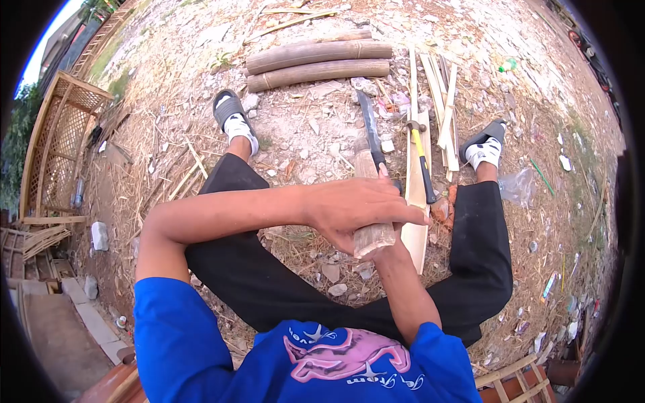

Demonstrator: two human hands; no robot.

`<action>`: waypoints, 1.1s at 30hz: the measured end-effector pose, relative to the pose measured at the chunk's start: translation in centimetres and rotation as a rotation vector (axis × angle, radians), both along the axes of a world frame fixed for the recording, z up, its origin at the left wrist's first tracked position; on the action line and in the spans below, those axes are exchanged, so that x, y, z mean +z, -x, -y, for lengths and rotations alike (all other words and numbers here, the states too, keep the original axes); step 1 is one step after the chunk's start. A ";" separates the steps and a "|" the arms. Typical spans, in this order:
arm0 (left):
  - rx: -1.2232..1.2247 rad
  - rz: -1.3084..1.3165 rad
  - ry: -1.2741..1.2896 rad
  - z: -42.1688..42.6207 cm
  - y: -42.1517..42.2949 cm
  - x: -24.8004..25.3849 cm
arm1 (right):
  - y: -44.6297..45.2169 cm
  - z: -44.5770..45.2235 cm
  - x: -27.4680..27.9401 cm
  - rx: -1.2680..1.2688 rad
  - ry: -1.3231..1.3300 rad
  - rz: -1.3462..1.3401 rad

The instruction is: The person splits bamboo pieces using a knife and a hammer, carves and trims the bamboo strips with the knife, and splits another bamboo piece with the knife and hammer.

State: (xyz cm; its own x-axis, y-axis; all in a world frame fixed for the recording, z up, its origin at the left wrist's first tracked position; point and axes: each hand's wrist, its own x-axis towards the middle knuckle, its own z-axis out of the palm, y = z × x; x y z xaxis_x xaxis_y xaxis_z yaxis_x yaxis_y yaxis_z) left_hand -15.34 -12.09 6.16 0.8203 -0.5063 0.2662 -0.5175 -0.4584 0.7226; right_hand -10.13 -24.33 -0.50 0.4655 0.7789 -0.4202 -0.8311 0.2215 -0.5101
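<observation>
My left hand (359, 205) lies across a short, thick wooden piece (374, 240), its fingers closed over it. The piece's pale cut end faces me, and its far part shows beyond the hand. My right hand (391, 247) is under the left one and mostly hidden, so what its fingers hold cannot be made out. A long dark blade (369, 121) points away from me, its handle end close to the fingers. Just right of it, a yellow-and-black hammer (422, 158) rests on a long pale bamboo strip (416, 238).
Several dark bamboo lengths (319, 57) lie beyond my feet. Pale split strips (440, 107) are by my right foot. My legs are spread on rubble-strewn ground. A lattice frame (64, 134) stands at the left, and a clear plastic bag (519, 187) lies at the right.
</observation>
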 end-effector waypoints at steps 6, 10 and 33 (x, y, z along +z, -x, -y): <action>0.200 0.178 -0.177 -3.3 -0.6 4.5 | 1.1 1.4 -0.6 0.023 0.122 0.191; 0.590 0.135 -0.385 -3.6 1.1 7.4 | 1.3 1.0 0.8 -0.207 0.258 0.976; 1.570 -0.469 -0.800 -21.6 17.1 -3.7 | -15.8 -5.8 12.7 0.248 0.115 1.723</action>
State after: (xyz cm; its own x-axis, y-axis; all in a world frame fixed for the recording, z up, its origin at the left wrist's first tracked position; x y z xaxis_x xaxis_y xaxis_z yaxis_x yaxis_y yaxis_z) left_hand -32.46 9.49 2.44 0.5345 0.8451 0.0079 0.8438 -0.5342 0.0520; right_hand 5.63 -18.51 12.18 0.2855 0.8992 0.3317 0.6273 0.0864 -0.7740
